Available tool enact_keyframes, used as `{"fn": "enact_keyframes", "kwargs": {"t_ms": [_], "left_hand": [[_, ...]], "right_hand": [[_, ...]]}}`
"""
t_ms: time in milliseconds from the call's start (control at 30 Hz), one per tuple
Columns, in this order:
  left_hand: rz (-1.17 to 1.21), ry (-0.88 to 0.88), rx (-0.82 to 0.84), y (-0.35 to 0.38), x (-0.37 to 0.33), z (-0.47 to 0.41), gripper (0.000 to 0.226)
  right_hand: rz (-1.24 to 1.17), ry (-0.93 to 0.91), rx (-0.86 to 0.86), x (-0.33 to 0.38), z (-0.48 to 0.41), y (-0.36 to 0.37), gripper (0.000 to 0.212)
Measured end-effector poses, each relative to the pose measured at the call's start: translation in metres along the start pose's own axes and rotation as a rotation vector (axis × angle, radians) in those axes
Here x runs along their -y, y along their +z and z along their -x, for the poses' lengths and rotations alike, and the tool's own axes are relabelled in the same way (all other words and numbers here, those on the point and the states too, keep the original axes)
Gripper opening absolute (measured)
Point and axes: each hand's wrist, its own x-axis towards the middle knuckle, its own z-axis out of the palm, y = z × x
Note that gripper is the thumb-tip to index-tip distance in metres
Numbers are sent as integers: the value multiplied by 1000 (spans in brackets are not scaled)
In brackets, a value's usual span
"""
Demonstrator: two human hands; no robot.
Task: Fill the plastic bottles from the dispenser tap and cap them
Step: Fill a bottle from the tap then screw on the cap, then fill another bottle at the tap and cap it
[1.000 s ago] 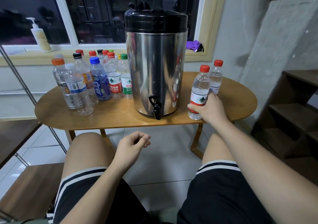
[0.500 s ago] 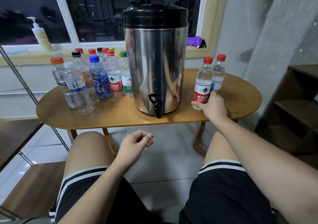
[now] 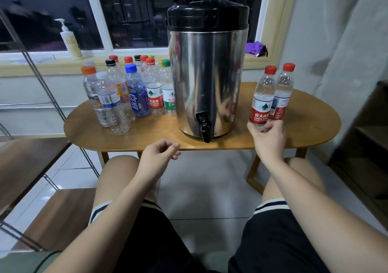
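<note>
A polished steel dispenser [image 3: 206, 79] with a glossy black plastic lid [image 3: 207, 15] and tap [image 3: 204, 126] stands on a smooth wooden table [image 3: 147, 134], flanked by clear plastic bottles [image 3: 134, 92].

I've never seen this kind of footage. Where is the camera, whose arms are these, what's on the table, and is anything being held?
No machine here: one camera worn on a person's head looks down at their own arms. On the oval wooden table stand a tall steel dispenser with a black tap, a cluster of capped plastic bottles left of it, and two red-capped clear bottles right of it. The right hand grips the nearer red-capped bottle low down; the left hand hovers loosely curled, empty.
</note>
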Motion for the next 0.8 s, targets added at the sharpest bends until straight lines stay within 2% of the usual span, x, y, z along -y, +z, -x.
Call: {"fn": "enact_keyframes", "kwargs": {"t_ms": [133,233,400,500,667,800], "left_hand": [[27,12,-128,-27,-4,-22,13],[-72,28,-258,-55,-4,-46,11],[-162,50,-621,-94,-7,-74,37],[-139,27,-738,-107,-9,-87,58],[-180,-26,-791,-125,2,-111,84],[-224,-51,-704,-133,12,-120,85]], "right_hand": [[-25,-51,86,8,47,8,42],[-66,-55,179,11,75,10,36],[-45,-86,307,3,102,16,33],[22,-102,375,7,110,18,33],[21,-135,429,2,118,23,32],[41,-151,448,-2,118,24,33]]}}
